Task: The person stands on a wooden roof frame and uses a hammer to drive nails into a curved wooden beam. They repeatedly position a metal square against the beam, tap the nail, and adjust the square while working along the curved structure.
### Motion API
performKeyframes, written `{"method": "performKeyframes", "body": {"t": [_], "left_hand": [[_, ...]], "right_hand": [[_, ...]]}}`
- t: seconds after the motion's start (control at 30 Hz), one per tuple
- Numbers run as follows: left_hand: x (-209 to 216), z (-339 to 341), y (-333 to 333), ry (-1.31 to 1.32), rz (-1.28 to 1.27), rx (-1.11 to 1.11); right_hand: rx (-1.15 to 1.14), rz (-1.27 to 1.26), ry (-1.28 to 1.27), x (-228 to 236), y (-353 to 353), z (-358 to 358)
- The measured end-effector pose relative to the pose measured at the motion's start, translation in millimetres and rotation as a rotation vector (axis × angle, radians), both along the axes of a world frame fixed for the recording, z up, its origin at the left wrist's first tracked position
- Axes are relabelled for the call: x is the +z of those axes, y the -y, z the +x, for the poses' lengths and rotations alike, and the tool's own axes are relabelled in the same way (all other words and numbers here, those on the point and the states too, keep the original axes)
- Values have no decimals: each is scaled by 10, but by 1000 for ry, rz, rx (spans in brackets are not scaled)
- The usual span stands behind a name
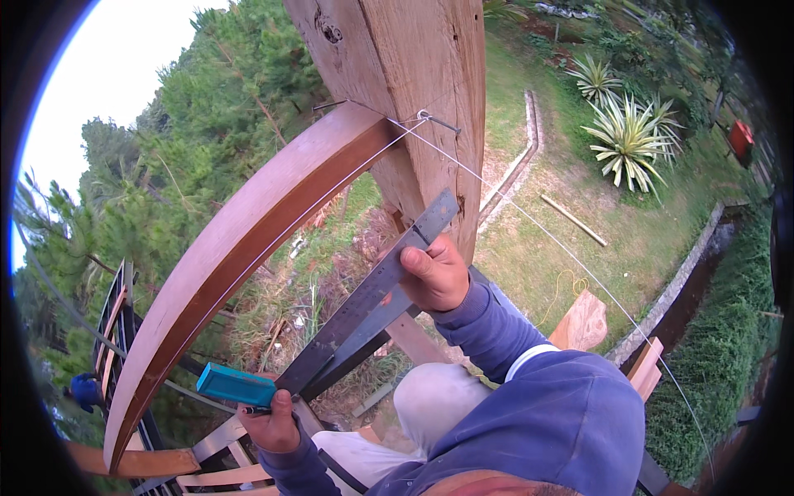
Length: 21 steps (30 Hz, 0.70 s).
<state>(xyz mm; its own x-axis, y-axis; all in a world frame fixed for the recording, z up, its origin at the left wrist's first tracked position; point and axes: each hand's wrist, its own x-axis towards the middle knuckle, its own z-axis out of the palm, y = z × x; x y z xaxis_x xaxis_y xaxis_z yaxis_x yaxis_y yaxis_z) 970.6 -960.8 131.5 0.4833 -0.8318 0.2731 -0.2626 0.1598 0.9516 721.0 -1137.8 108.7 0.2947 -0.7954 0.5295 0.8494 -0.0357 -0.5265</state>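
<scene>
A carpenter's square with a long dark metal blade [339,322] and a teal stock [236,384] slants across the middle of the view. My right hand [437,273] is closed on the blade near its upper end, thumb on its face. At the other end, my left hand [273,426] grips the square by the stock, with a thin dark pen-like item also by its fingers. Left of the blade, apart from it, a curved wooden beam [248,223] arches up to a thick wooden post [422,74]. A white string [529,215] is tied to a nail [438,122] in the post.
Wooden pieces and dark metal bars surround my legs. A cut timber end [581,321] stands at the right. Far below lie grass, a narrow channel [529,124] and spiky plants [628,140]. A person in blue [84,392] is at the far left.
</scene>
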Motion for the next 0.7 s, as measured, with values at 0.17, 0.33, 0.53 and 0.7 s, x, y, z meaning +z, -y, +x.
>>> {"method": "performKeyframes", "body": {"t": [0.17,0.33,0.53,0.7], "left_hand": [[204,-105,53,52,16,53],[290,-57,152,81,-22,87],[371,-147,240,144,-82,219],[522,-294,413,310,-156,209]], "right_hand": [[-77,7,-134,211,146,-104],[-95,-19,-145,367,285,-98],[-65,45,-142,498,348,-193],[-83,74,-156,466,407,-193]]}}
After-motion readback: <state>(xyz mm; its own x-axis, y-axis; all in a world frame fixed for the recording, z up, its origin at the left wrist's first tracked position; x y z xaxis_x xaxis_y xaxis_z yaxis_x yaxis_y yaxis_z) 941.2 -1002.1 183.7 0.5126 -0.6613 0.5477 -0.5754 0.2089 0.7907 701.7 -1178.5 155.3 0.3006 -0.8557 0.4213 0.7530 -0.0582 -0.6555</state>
